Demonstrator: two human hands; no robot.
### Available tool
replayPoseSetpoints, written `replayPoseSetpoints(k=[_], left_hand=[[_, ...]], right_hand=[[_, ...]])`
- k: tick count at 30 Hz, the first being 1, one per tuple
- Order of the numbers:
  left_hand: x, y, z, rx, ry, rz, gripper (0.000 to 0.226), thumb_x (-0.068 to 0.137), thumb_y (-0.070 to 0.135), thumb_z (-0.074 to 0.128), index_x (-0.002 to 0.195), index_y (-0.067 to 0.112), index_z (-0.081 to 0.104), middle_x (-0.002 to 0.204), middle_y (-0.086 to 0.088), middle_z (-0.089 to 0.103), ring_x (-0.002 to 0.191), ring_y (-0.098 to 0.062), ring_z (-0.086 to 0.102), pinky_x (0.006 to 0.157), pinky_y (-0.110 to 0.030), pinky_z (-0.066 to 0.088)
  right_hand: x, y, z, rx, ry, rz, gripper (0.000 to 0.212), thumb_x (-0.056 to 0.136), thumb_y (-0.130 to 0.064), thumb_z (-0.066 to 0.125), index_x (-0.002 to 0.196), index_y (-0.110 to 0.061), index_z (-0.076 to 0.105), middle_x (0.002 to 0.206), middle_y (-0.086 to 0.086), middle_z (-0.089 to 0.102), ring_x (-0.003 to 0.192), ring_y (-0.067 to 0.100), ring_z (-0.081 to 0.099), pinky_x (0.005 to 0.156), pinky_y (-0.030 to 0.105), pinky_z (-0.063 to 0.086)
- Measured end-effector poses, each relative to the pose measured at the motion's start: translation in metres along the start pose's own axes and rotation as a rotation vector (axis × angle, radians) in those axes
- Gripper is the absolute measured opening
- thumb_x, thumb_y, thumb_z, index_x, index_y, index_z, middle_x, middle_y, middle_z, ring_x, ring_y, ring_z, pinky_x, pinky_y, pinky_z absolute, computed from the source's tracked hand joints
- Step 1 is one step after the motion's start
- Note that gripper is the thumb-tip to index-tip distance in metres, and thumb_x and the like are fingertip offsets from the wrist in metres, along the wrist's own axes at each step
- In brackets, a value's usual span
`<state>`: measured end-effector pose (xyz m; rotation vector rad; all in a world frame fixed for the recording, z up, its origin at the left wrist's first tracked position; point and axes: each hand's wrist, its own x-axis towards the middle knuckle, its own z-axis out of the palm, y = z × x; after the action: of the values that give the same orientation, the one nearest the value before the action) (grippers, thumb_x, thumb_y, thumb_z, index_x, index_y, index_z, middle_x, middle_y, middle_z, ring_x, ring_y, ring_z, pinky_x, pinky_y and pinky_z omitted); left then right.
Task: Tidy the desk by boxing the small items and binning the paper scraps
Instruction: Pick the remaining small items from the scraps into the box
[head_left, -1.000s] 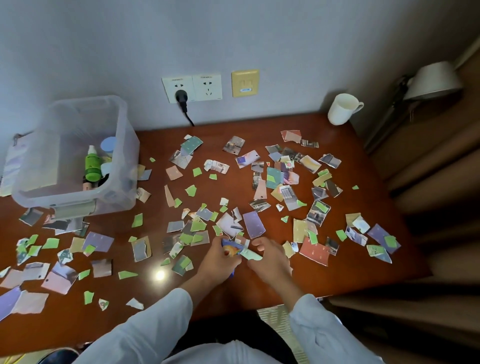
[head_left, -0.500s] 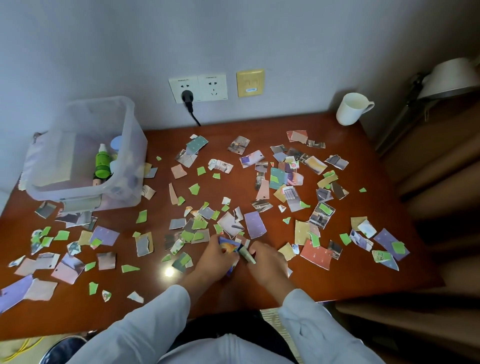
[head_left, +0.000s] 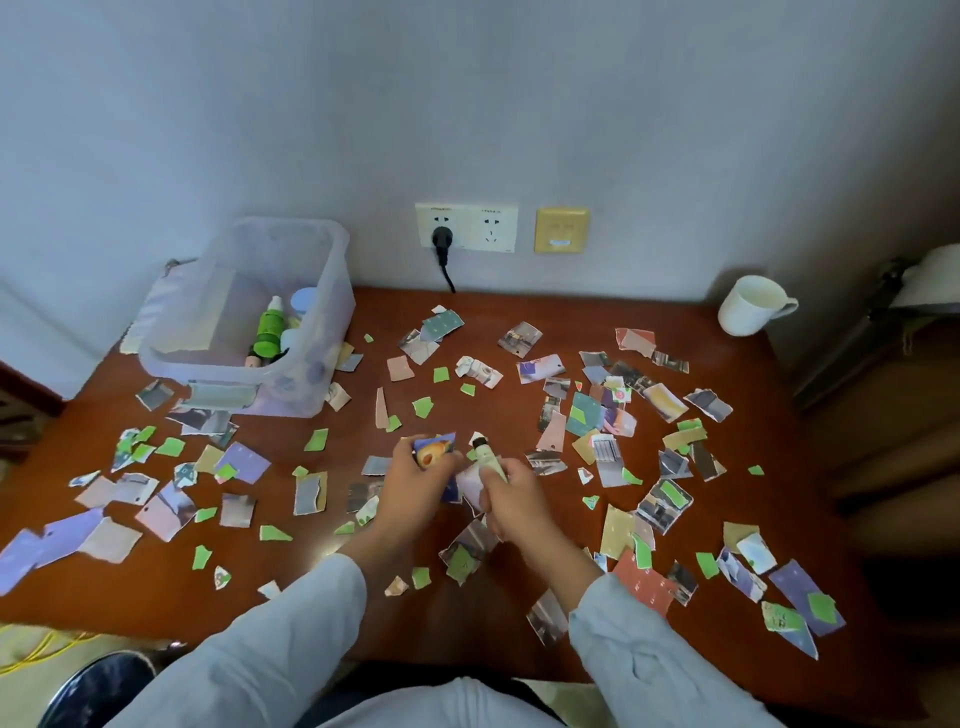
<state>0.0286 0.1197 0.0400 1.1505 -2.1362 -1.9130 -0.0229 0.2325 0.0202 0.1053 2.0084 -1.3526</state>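
Torn paper scraps (head_left: 592, 421), green, purple and printed, lie all over the brown desk (head_left: 519, 312). My left hand (head_left: 415, 486) grips a small blue packet with an orange picture (head_left: 434, 451) above the desk's middle. Right beside it, my right hand (head_left: 511, 501) holds a small pale green tube with a dark cap (head_left: 487, 456), pointing up and away from me. A clear plastic box (head_left: 322, 291) stands at the back left; inside it are a green bottle (head_left: 270, 332) and other small items.
A white mug (head_left: 750, 306) stands at the back right corner. A black plug (head_left: 442, 240) sits in the wall socket behind the desk. A lamp (head_left: 930, 286) is at the far right. A dark round object (head_left: 98, 686) shows on the floor at lower left.
Both hands have lifted off the desk surface and moved away from me, carrying the packet and the tube. The camera has tilted up, showing more wall.
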Motion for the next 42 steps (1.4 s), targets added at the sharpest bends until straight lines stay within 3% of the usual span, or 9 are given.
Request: replayPoseSetpoints(k=[5, 16, 20, 25, 30, 33, 36, 39, 42], left_hand=[[0.013, 0.031, -0.026, -0.113, 0.084, 0.074, 0.028, 0.088, 0.030, 0.066, 0.108, 0.015, 0.055, 0.073, -0.001, 0.060, 0.050, -0.006, 0.055, 0.045, -0.019, 0.043], [0.067, 0.094, -0.144, -0.195, 0.259, 0.262, 0.046, 0.100, 0.048, 0.038, 0.066, 0.018, 0.047, 0.050, 0.006, 0.041, 0.045, -0.008, 0.036, 0.046, -0.032, 0.034], [0.106, 0.107, -0.198, -0.238, 0.284, 0.193, 0.054, 0.099, 0.053, 0.032, 0.082, 0.005, 0.049, 0.063, -0.011, 0.042, 0.045, -0.013, 0.041, 0.037, -0.023, 0.038], [0.152, 0.108, -0.253, -0.146, 0.236, 0.151, 0.047, 0.096, 0.038, 0.053, 0.134, 0.013, 0.040, 0.095, 0.000, 0.058, 0.074, -0.007, 0.058, 0.062, -0.018, 0.049], [0.195, 0.096, -0.278, 0.015, 0.114, 0.060, 0.058, 0.097, 0.019, 0.053, 0.148, 0.020, 0.026, 0.136, -0.007, 0.044, 0.084, -0.008, 0.054, 0.059, -0.014, 0.046], [0.215, 0.084, -0.284, 0.068, -0.002, -0.016, 0.060, 0.096, 0.003, 0.044, 0.150, 0.020, 0.024, 0.128, -0.007, 0.046, 0.089, -0.016, 0.058, 0.057, -0.016, 0.049], [0.226, 0.076, -0.285, 0.141, -0.084, -0.095, 0.045, 0.097, 0.002, 0.039, 0.140, 0.018, 0.036, 0.108, -0.003, 0.051, 0.095, -0.021, 0.057, 0.075, -0.029, 0.049], [0.234, 0.072, -0.285, 0.147, -0.129, -0.129, 0.020, 0.099, 0.008, 0.042, 0.085, 0.022, 0.046, 0.079, 0.004, 0.048, 0.071, -0.010, 0.050, 0.066, -0.025, 0.045], [0.239, 0.070, -0.287, 0.111, -0.146, -0.122, 0.025, 0.102, 0.022, 0.040, 0.078, 0.023, 0.049, 0.078, 0.001, 0.055, 0.069, -0.009, 0.049, 0.063, -0.024, 0.040]], right_hand=[[-0.005, -0.060, 0.005, 0.079, -0.080, -0.158, 0.028, 0.102, -0.025, 0.041, 0.102, -0.001, 0.055, 0.055, 0.002, 0.045, 0.033, 0.008, 0.034, 0.035, 0.021, 0.029], [0.019, -0.175, 0.100, 0.105, -0.218, -0.282, 0.030, 0.104, -0.028, 0.037, 0.104, -0.005, 0.056, 0.057, 0.004, 0.047, 0.032, 0.010, 0.036, 0.033, 0.017, 0.026], [0.035, -0.210, 0.152, 0.201, -0.250, -0.263, 0.025, 0.104, -0.023, 0.036, 0.101, -0.005, 0.054, 0.058, 0.006, 0.050, 0.033, 0.012, 0.040, 0.034, 0.018, 0.028], [0.070, -0.237, 0.204, 0.244, -0.234, -0.182, 0.021, 0.101, -0.009, 0.032, 0.106, -0.004, 0.053, 0.077, 0.009, 0.057, 0.051, 0.015, 0.048, 0.046, 0.024, 0.041], [0.105, -0.241, 0.242, 0.370, -0.148, -0.014, 0.024, 0.098, 0.003, 0.032, 0.105, -0.003, 0.055, 0.076, 0.009, 0.050, 0.060, 0.017, 0.050, 0.056, 0.028, 0.044], [0.127, -0.235, 0.267, 0.346, -0.086, 0.088, 0.035, 0.093, 0.008, 0.032, 0.119, 0.007, 0.056, 0.076, 0.012, 0.053, 0.063, 0.020, 0.052, 0.055, 0.030, 0.043], [0.145, -0.225, 0.290, 0.333, -0.061, 0.214, 0.042, 0.091, 0.006, 0.035, 0.126, -0.012, 0.049, 0.082, 0.011, 0.056, 0.067, 0.019, 0.054, 0.054, 0.028, 0.045], [0.151, -0.220, 0.300, 0.283, -0.073, 0.305, 0.036, 0.088, 0.000, 0.043, 0.119, -0.018, 0.040, 0.085, 0.009, 0.051, 0.074, 0.018, 0.051, 0.059, 0.029, 0.044], [0.155, -0.217, 0.300, 0.246, -0.055, 0.309, 0.037, 0.092, -0.003, 0.045, 0.128, -0.009, 0.045, 0.104, 0.012, 0.051, 0.099, 0.024, 0.052, 0.073, 0.034, 0.043]])
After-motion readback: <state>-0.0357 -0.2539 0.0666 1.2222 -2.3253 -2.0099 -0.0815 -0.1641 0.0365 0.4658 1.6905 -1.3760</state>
